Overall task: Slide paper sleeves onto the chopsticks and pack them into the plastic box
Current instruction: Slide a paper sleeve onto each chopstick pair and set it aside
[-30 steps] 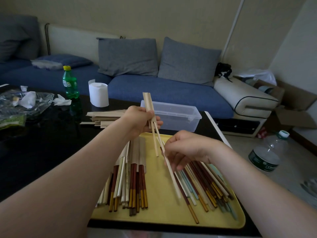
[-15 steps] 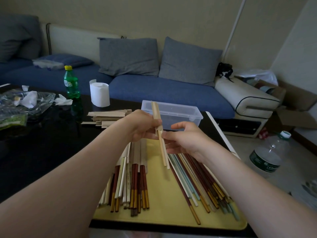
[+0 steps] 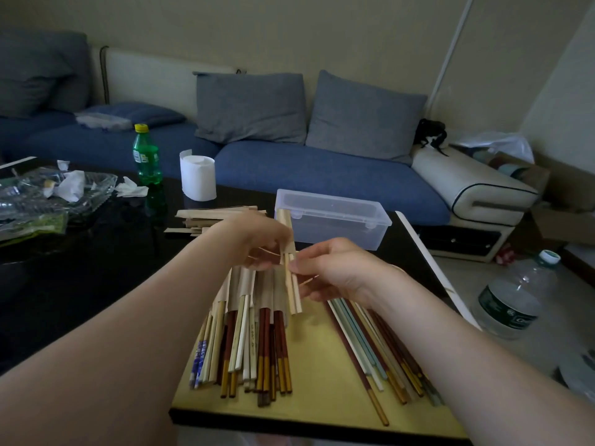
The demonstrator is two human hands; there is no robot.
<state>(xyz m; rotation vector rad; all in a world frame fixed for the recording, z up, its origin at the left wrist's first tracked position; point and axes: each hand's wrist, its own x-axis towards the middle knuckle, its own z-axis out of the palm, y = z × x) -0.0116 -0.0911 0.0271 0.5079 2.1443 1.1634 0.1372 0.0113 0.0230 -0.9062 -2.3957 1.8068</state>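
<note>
My left hand [image 3: 257, 241] grips a tan paper sleeve [image 3: 285, 222] whose top sticks up above my fingers. A pair of pale wooden chopsticks [image 3: 294, 292] hangs out of the sleeve's lower end, and my right hand [image 3: 335, 268] pinches them just below the sleeve. Both hands hover over a yellow tray [image 3: 318, 391]. On the tray's left lies a pile of sleeved chopsticks [image 3: 254, 336], on its right a fan of bare chopsticks [image 3: 376, 346]. The clear plastic box [image 3: 333, 218] stands open beyond the tray.
Spare paper sleeves [image 3: 209, 217] lie stacked on the black table [image 3: 80, 272] left of the box. A green bottle [image 3: 146, 156], a toilet roll [image 3: 197, 178] and a glass dish with tissues [image 3: 54, 191] stand further back. A water bottle [image 3: 512, 300] stands on the floor, right.
The chopsticks have slid further up into the sleeve, so less of them shows below. My right hand has risen from the tray to the sleeve's lower end.
</note>
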